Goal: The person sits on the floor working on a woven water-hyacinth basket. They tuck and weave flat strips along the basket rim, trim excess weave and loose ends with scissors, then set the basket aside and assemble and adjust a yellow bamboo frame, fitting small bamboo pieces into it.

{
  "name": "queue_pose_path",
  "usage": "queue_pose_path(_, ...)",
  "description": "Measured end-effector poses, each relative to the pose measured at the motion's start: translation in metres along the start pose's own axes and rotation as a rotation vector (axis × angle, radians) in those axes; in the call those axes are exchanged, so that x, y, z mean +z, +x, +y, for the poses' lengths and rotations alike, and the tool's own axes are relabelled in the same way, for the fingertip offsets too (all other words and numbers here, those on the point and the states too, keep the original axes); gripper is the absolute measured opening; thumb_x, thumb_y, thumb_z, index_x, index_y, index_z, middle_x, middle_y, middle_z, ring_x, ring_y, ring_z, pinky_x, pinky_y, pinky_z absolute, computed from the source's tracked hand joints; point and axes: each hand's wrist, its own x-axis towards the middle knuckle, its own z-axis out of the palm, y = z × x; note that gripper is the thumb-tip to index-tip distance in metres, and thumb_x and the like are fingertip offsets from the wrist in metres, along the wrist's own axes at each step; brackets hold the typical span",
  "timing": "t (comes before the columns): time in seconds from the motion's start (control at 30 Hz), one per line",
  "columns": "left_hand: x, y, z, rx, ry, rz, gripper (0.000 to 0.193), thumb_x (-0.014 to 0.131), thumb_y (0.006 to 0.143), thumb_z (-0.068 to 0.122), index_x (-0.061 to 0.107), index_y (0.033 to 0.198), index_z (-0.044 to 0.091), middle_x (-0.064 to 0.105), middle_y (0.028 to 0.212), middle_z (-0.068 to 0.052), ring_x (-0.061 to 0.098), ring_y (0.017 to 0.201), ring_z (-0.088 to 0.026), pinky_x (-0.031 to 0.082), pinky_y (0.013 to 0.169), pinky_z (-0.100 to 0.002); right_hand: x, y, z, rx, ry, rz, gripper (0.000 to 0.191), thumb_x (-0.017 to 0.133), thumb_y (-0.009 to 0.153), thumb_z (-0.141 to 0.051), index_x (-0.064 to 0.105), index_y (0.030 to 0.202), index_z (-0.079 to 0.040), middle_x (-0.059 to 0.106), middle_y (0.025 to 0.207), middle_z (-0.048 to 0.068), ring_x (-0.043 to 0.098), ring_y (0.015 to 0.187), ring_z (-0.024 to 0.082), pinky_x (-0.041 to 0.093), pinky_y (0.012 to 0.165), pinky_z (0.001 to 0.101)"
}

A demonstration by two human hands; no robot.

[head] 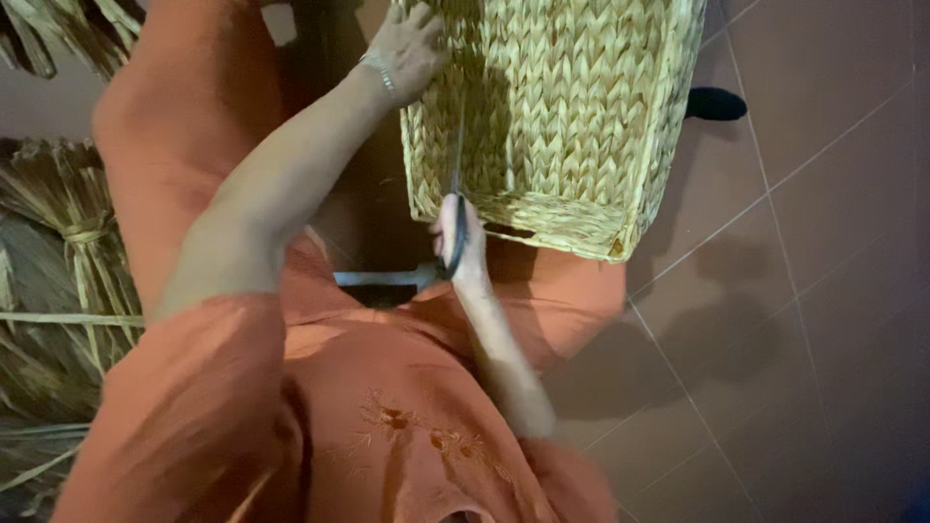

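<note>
**Basket held on the lap, scissors at its rim**

Head view: a woven straw basket [567, 107] rests tilted over the person's knees, its top cut off by the upper edge of the picture. The left hand [412, 48] is closed over the basket's upper left wall, fingers curled onto the weave; the fingertips are hidden behind the rim, and a thin bracelet [380, 74] sits at the wrist. The right hand [463, 247] is just below the basket's near rim, gripping dark scissors [456, 218] whose blades point up along the inside wall. Whether the blades are parted is hard to tell, as they merge with the shadow. The fingers in the handles are mostly hidden.

An orange garment [387, 416] fills the lower middle, with embroidery on the chest. A grey flat piece [383, 279] lies in the dark gap between the knees; what it is cannot be made out. Bundles of dried straw [68, 252] lie on the tiled floor [804, 320] at the left edge, partly cut off. A dark shape [715, 104] shows beyond the basket's right side, unclear.
</note>
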Motion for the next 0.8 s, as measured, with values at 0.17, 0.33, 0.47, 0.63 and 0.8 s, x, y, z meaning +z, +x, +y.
queue_pose_path(0.17, -0.003, 0.045, -0.005, 0.11, 0.215, 0.073, 0.06, 0.072, 0.073, 0.056, 0.069, 0.127, 0.03, 0.057, 0.143, -0.004, 0.042, 0.142, -0.028, 0.032, 0.117, -0.057, 0.023, 0.009, -0.014, -0.043, -0.379, 0.01, 0.047, 0.055, 0.102, -0.046, 0.062, 0.126, -0.006, 0.063, 0.079, 0.007, 0.058, 0.073, 0.019, 0.05, 0.069, 0.0353)
queue_pose_path(0.33, -0.007, 0.077, -0.015, 0.056, -0.022, -0.215, 0.041, 0.072, 0.083, 0.043, 0.074, 0.119, 0.023, 0.066, 0.13, -0.007, 0.056, 0.127, -0.027, 0.041, 0.109, -0.053, 0.04, 0.013, -0.049, -0.14, -0.454, -0.003, 0.051, 0.059, 0.1, -0.051, 0.061, 0.121, -0.005, 0.064, 0.085, 0.012, 0.062, 0.076, 0.025, 0.051, 0.074, 0.0402)
queue_pose_path(0.47, -0.012, 0.084, -0.021, 0.041, -0.049, -0.246, 0.042, 0.074, 0.082, 0.042, 0.074, 0.118, 0.021, 0.067, 0.127, -0.007, 0.057, 0.125, -0.028, 0.043, 0.106, -0.053, 0.052, 0.023, -0.072, -0.055, -0.535, 0.0, 0.057, 0.063, 0.093, -0.054, 0.062, 0.121, -0.005, 0.064, 0.082, 0.017, 0.061, 0.075, 0.031, 0.051, 0.073, 0.0457)
queue_pose_path(0.63, -0.017, 0.085, -0.021, 0.053, -0.074, -0.236, 0.042, 0.077, 0.081, 0.041, 0.075, 0.117, 0.019, 0.069, 0.124, -0.008, 0.059, 0.122, -0.028, 0.045, 0.102, -0.052, 0.063, 0.04, -0.073, -0.259, -0.592, 0.137, 0.062, 0.065, 0.094, -0.054, 0.059, 0.128, -0.003, 0.067, 0.091, 0.019, 0.066, 0.079, 0.035, 0.051, 0.073, 0.0478)
queue_pose_path(0.8, -0.018, 0.083, -0.021, 0.042, -0.098, -0.23, 0.043, 0.08, 0.079, 0.04, 0.076, 0.115, 0.017, 0.07, 0.12, -0.008, 0.061, 0.118, -0.028, 0.047, 0.098, -0.051, 0.073, 0.062, -0.066, -0.263, -0.686, 0.173, 0.058, 0.068, 0.091, -0.055, 0.062, 0.12, -0.005, 0.071, 0.092, 0.023, 0.069, 0.083, 0.041, 0.052, 0.075, 0.0523)
